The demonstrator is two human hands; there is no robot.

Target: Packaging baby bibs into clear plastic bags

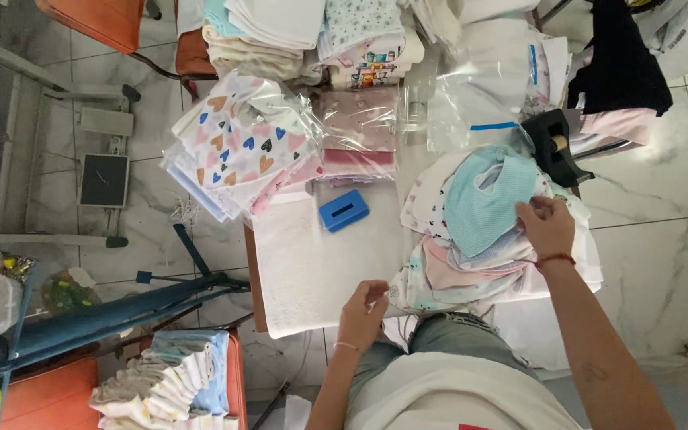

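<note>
At the far left of the frame a dark slate-like board [104,180] leaned by a grey rack, and below it, in the lower left corner, a stack of folded small cloths [170,384] rested on an orange surface. A blue metal stand [121,306] ran slantwise between them.

In the upper middle lay clear bags of heart-printed fabric [236,143], fanned out at the table's left edge, with a pink packed bundle [357,131] just beside them to the right. Under these, a white cloth [304,263] covered the table, and a small blue box [344,210] sat on it near its upper edge.

The left hand [364,312] was at the lower middle of the frame, fingers drawn together and pinching the bottom edge of the pile of baby bibs [463,271]. That pile spread across the centre right of the table, overlapping the white cloth, with a light blue bib [483,199] on top.

The right hand [547,227] rested on the right side of the pile, its fingertips closed on the edge of the light blue bib; a red cord circled the wrist.

Above the pile, a clear plastic bag [483,103] with a blue strip lay flat, and a black tape dispenser [555,143] stood just to its right. A black garment [619,64] hung in the upper right corner.
</note>
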